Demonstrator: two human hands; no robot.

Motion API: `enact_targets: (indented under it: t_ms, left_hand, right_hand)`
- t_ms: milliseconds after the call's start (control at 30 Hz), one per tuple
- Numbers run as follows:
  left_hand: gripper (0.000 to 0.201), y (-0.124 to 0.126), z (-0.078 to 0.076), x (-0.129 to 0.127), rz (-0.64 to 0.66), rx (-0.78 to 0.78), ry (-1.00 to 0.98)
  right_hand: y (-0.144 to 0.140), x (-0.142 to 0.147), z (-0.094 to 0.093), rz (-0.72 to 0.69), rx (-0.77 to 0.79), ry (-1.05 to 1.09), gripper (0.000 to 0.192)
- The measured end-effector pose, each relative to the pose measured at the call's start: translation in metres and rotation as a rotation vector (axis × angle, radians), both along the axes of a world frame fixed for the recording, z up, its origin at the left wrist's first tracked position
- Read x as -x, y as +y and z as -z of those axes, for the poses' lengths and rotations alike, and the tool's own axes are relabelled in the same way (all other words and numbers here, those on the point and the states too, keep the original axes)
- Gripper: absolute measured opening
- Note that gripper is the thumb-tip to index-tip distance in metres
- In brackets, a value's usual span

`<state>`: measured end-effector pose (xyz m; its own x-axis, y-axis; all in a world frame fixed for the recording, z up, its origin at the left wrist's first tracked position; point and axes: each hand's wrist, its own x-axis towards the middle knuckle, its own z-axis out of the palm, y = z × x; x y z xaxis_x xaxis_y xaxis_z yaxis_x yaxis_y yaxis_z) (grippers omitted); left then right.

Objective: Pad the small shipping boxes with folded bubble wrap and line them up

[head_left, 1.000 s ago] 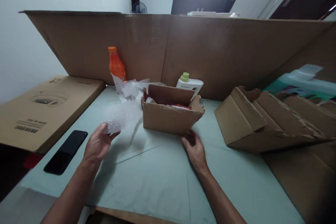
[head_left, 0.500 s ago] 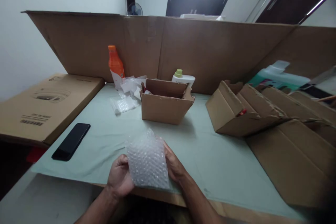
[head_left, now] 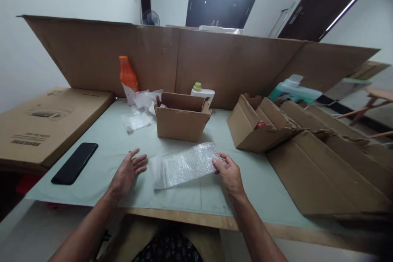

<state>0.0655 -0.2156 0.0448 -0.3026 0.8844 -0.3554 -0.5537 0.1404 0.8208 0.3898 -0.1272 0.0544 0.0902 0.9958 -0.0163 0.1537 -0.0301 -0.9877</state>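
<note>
Bubble wrap, a clear rectangular sheet [head_left: 186, 165], lies flat on the pale green surface [head_left: 184, 196] directly before the person, its long axis running left to right and rising slightly toward the far right corner. Right hand [head_left: 229, 173] pinches the sheet's right end between thumb and fingertips, the other fingers curled. Left hand [head_left: 129, 170] rests palm down just beside the sheet's left end, fingers spread and empty; a narrow gap separates fingertips from the wrap, so the right hand alone has contact. Beyond the sheet, near its far edge, stands a small open brown cardboard box [head_left: 181, 117], flaps raised. A second, smaller piece of bubble wrap [head_left: 137, 121] and crumpled clear plastic lie to the left of that box, with an orange plastic bottle [head_left: 127, 77] behind them and a white bottle with a green cap [head_left: 201, 91] behind the box. A black phone [head_left: 74, 163] lies well to the left. Flattened brown cartons [head_left: 307, 143] occupy the right side. Open room exists on the surface between sheet and near edge, and to the left toward the phone.
</note>
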Motion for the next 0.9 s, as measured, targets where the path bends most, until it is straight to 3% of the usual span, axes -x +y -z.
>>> enact_targets:
  t_ms: [133, 233, 300, 367, 400, 467, 533, 567, 633, 733, 833, 900]
  left_hand:
    - [0.088, -0.002, 0.008, -0.013, 0.085, 0.037, 0.531]
    - [0.094, -0.001, 0.01, -0.031, 0.132, -0.003, 0.908]
    - [0.091, -0.003, 0.006, -0.047, 0.096, -0.121, 1.18]
    - [0.082, -0.007, -0.001, -0.069, 0.127, -0.376, 1.443]
    - [0.078, -0.01, -0.003, -0.081, 0.224, -0.551, 1.543]
    - [0.07, -0.014, -0.006, -0.107, 0.546, -0.874, 1.637]
    - [0.064, -0.012, -0.004, -0.123, 0.815, -0.956, 1.618]
    - [0.06, -0.008, -0.001, -0.125, 0.855, -0.897, 1.581]
    - [0.046, 0.001, 0.004, -0.111, 0.734, -0.712, 1.438]
    - [0.016, 0.011, 0.007, -0.054, 0.408, -0.516, 1.228]
    - [0.023, 0.008, 0.006, 0.009, 0.289, -0.318, 1.424]
    - [0.018, 0.0, 0.004, 0.031, 0.254, -0.206, 1.586]
  right_hand:
    - [-0.008, -0.027, 0.018, 0.025, 0.02, -0.133, 0.045]
    - [-0.019, -0.04, 0.026, 0.023, 0.001, -0.278, 0.05]
    - [-0.024, -0.044, 0.029, -0.011, -0.02, -0.385, 0.054]
    - [-0.028, -0.044, 0.032, -0.044, -0.035, -0.463, 0.056]
    - [-0.028, -0.043, 0.032, -0.053, -0.04, -0.493, 0.056]
    - [-0.029, -0.04, 0.034, -0.063, -0.047, -0.545, 0.058]
    - [-0.029, -0.039, 0.035, -0.067, -0.038, -0.596, 0.061]
    - [-0.029, -0.039, 0.035, -0.063, -0.029, -0.629, 0.062]
    - [-0.03, -0.041, 0.036, -0.032, -0.013, -0.711, 0.062]
    - [-0.035, -0.045, 0.041, 0.01, -0.001, -0.802, 0.061]
    - [-0.041, -0.049, 0.046, 0.02, 0.001, -0.834, 0.059]
    - [-0.045, -0.053, 0.048, 0.028, 0.003, -0.868, 0.059]
